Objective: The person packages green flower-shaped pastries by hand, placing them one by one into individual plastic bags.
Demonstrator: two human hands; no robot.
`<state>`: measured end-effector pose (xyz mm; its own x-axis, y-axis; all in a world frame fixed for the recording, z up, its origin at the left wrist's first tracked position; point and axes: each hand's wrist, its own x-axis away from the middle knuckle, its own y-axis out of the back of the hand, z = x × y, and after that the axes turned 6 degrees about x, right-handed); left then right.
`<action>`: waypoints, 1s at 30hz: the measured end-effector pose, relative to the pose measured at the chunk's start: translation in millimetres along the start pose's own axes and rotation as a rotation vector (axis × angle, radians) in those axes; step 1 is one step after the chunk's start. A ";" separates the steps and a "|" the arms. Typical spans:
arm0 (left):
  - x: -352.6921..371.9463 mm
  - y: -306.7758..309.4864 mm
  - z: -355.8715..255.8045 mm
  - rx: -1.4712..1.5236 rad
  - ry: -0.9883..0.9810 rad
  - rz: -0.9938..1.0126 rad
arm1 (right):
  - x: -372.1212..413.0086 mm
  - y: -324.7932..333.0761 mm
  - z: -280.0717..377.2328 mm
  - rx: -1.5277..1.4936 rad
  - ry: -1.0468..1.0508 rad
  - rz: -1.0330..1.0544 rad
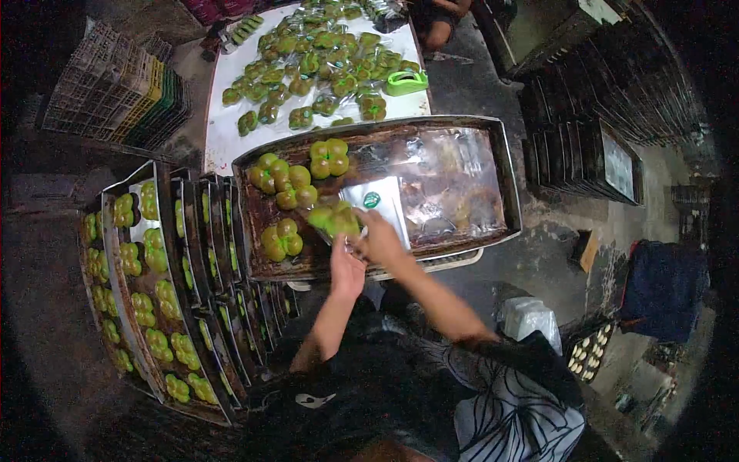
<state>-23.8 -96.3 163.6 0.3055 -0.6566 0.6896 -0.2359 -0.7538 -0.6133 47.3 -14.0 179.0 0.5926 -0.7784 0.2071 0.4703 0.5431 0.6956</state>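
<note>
Both of my hands are together over the near middle of a dark metal tray (504, 165). My left hand (348, 269) is under a green bun cluster (336, 219), its fingers partly hidden by it. From the right, my right hand (381, 240) closes on the same cluster, which looks to be in clear plastic. A stack of clear bags (392, 202) with a green round label lies beside the hands. Several bare green bun clusters (282, 240) sit at the tray's left end. Shiny plastic sheets (454, 181) cover its right part.
Beyond the tray, a white table (223, 131) holds many bagged buns (308, 61) and a green tape dispenser (406, 83). Stacked trays of buns (146, 285) stand at left, crates (115, 88) behind them. Dark trays (616, 165) are at right. Another person's arm (439, 32) shows at the top.
</note>
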 end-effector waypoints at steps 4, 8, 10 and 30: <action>-29.2 49.8 39.4 -1.788 -0.833 0.278 | -113.5 42.2 1.2 -0.001 -0.028 -0.209; -53.4 100.9 51.7 -2.070 -0.228 0.195 | -126.7 0.1 -0.5 0.100 0.298 -0.478; -45.4 103.9 32.1 -2.254 -0.536 0.452 | -47.5 -13.0 -12.5 -0.079 0.193 0.074; -89.7 110.1 -138.6 0.206 -0.452 -0.145 | -98.9 -152.2 -2.8 -0.009 0.174 -0.390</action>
<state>-205.0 -123.8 87.6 0.7003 -0.4351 0.5659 0.0108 -0.7862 -0.6179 -81.0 -18.8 50.7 0.4703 -0.8618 -0.1898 0.6864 0.2221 0.6924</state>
